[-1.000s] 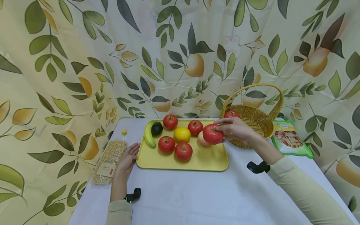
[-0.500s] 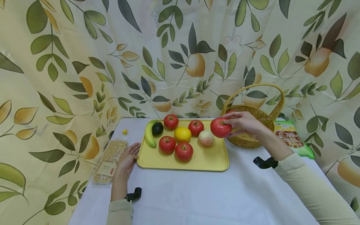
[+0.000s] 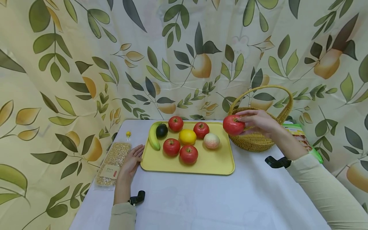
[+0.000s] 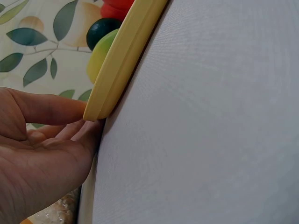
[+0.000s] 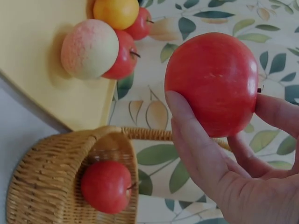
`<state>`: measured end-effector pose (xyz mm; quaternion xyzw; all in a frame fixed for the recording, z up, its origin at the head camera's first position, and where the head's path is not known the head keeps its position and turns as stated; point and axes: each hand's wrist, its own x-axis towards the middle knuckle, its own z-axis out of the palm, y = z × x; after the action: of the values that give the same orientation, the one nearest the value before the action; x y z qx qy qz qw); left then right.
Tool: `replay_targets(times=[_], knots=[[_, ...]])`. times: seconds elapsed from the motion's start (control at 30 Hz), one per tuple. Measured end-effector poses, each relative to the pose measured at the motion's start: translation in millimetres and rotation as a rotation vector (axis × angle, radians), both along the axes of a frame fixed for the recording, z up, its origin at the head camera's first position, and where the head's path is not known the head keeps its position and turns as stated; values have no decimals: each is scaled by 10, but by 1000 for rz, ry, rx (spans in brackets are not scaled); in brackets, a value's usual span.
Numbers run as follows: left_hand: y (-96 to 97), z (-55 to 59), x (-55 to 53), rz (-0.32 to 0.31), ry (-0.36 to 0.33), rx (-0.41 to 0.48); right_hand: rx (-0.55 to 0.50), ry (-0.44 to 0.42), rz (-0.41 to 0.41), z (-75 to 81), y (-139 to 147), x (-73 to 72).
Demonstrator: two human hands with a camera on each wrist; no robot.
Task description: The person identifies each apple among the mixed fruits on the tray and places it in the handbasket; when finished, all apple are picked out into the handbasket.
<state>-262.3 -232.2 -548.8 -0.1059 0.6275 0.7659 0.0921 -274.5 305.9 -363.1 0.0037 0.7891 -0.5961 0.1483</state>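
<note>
In the head view my right hand point(image 3: 257, 122) holds a red apple point(image 3: 233, 125) up between thumb and fingers, in front of the wicker basket point(image 3: 253, 143). Seen from the right wrist, the apple point(image 5: 212, 79) is raised, its stem toward the fingers; another red apple point(image 5: 107, 186) sits inside the basket. My left hand point(image 3: 133, 161) rests with fairly straight fingers along the left edge of the yellow tray point(image 3: 212, 166), touching its near left corner in the left wrist view. On the tray lie a banana point(image 3: 153, 137), an avocado point(image 3: 162, 130), a lemon point(image 3: 187, 137), a peach point(image 3: 211, 141) and several red apples point(image 3: 188, 154).
Left of the tray lies a clear bag of grains point(image 3: 112, 163), partly behind my left hand. A small yellow item point(image 3: 128, 134) is beyond it. A green printed packet point(image 3: 300, 137) lies right of the basket, whose tall handle point(image 3: 261, 87) arches up before the patterned curtain.
My right hand has carried the apple right and slightly up, from over the peach to the front of the basket, so the peach shows fully. My left hand stays at the tray.
</note>
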Motion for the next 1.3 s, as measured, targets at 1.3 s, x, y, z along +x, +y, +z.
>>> replay_targets(times=[1.3], knots=[[-17, -15, -29, -5, 12, -1, -3, -25, -128, 60, 528, -246]])
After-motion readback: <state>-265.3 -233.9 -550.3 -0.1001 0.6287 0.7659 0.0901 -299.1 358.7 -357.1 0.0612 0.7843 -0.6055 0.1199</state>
